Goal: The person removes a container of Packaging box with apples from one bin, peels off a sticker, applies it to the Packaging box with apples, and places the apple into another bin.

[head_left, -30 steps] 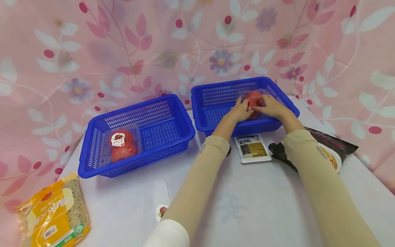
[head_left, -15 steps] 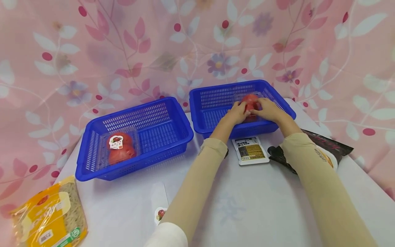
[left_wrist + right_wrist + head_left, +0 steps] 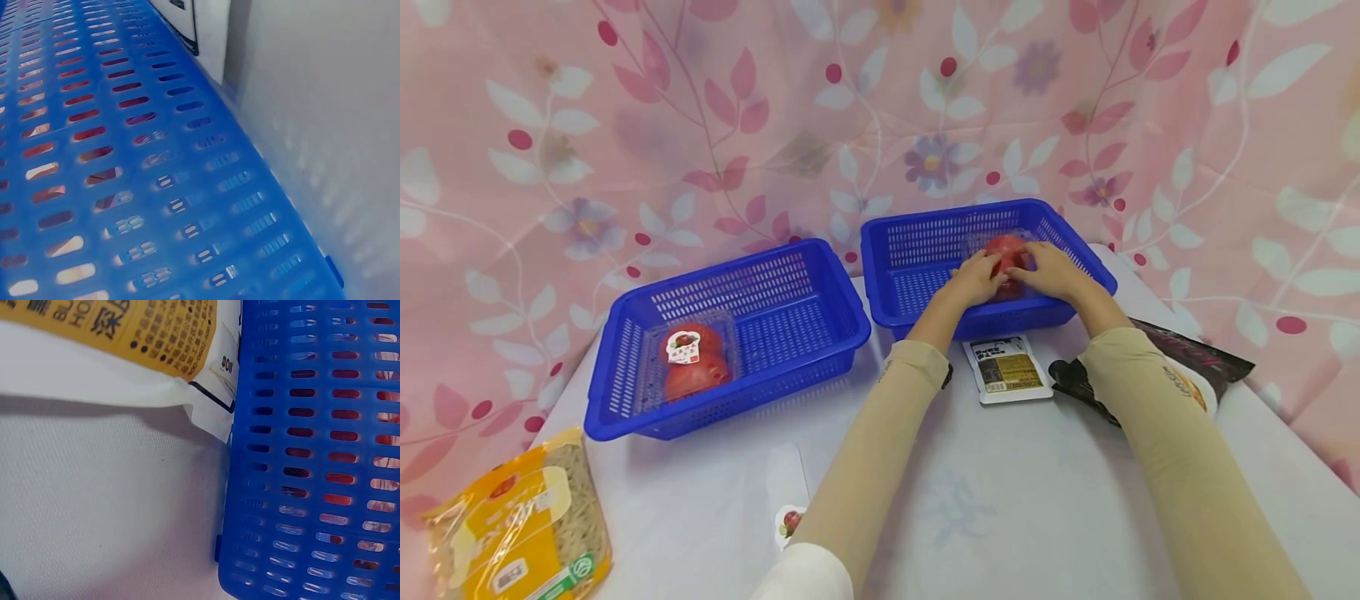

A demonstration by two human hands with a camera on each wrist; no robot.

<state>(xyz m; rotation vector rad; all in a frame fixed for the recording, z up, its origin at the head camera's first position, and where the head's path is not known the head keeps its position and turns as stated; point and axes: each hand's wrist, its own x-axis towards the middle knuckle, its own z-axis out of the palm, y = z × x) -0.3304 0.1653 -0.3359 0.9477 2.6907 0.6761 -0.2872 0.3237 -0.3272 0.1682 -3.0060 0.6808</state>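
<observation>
Fingers (image 3: 988,263) around tomatoes (image 3: 1007,244), inside basket rim (image 3: 1017,307)

Fruit pack (image 3: 696,371) in the left basket (image 3: 790,327), second pack (image 3: 1004,244) in the right basket (image 3: 919,285), sachet (image 3: 1009,371) before the latter.

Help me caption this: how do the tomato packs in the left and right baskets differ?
The left tomato pack shows a white sticker on top; no sticker is visible on the exposed part of the right tomato pack. The left hand and right hand are at the right tomato pack, partly hiding it; the left tomato pack is untouched. Both hold red tomatoes and sit in blue baskets.
</observation>
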